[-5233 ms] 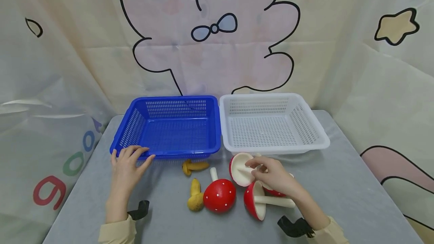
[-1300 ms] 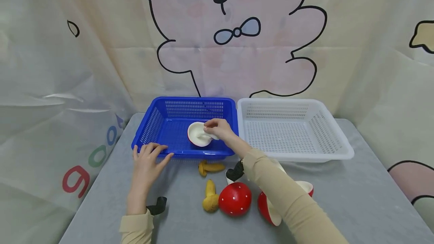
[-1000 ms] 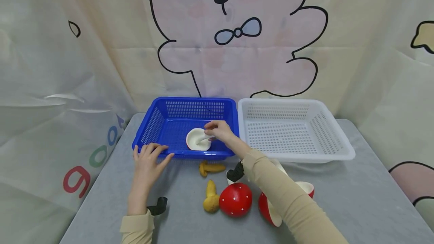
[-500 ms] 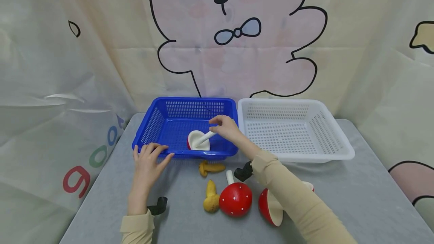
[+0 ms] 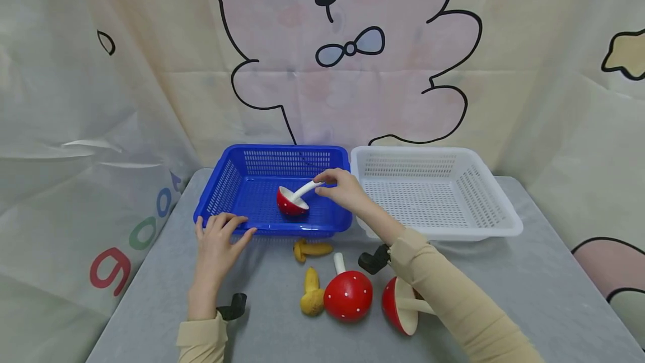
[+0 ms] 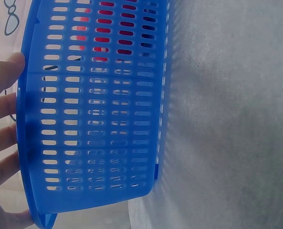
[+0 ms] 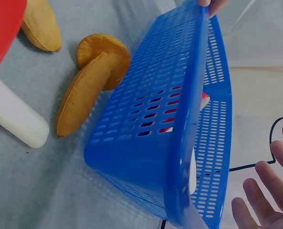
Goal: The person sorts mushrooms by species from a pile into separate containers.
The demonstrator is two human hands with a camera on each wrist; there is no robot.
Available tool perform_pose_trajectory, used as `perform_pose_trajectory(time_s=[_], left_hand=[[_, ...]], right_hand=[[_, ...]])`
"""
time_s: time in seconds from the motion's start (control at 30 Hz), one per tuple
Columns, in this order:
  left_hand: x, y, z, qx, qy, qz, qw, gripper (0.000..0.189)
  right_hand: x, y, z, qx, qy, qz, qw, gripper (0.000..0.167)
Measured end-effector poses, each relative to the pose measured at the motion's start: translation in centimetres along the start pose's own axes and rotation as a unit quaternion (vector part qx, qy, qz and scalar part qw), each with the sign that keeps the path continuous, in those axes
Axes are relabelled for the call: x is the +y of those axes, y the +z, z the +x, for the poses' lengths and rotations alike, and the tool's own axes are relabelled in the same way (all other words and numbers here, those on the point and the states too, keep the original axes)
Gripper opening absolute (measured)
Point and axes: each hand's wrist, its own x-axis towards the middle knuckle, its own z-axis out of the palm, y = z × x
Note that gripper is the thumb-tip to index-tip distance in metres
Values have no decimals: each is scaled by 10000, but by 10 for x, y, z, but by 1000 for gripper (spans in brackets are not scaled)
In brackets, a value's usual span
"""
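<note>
Inside the blue basket (image 5: 272, 227) lies a red-capped toy mushroom (image 5: 291, 204), its white stem slanting up to the right. My right hand (image 5: 342, 189) hovers over the basket's right side, fingertips by the stem's end. In the right wrist view, the fingers (image 7: 270, 191) are spread and apart from the mushroom, which is partly hidden by the basket wall. My left hand (image 5: 216, 251) rests its fingertips on the front-left rim of that basket. The left wrist view shows those fingers (image 6: 5, 140) along the rim, with red showing through the slots.
A white basket (image 5: 484, 234) adjoins the blue one on the right. In front lie two yellow-brown toy mushrooms (image 5: 312, 300), a spotted red mushroom (image 5: 347, 296) and another red one (image 5: 398, 307) on its side, partly behind my right sleeve (image 5: 453, 290). A printed cloth hangs behind.
My right hand has carried the red mushroom from before the white basket into the blue one and let go. The hand has shifted slightly right and up. My left hand stays on the rim.
</note>
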Motion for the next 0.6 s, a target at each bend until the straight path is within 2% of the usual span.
perform_pose_trajectory(time_s=[0.13,0.37,0.6], left_hand=[[0,1,0,-59,-61,26,10000,32],[0,0,0,-145,-149,36,9998,33],[-1,0,0,-63,-48,10,10000,32]], right_hand=[[0,-3,-7,-45,-92,-44,9999,27],[-1,-11,-25,-195,-256,231,9992,28],[0,-25,-46,-172,-259,512,9982,31]])
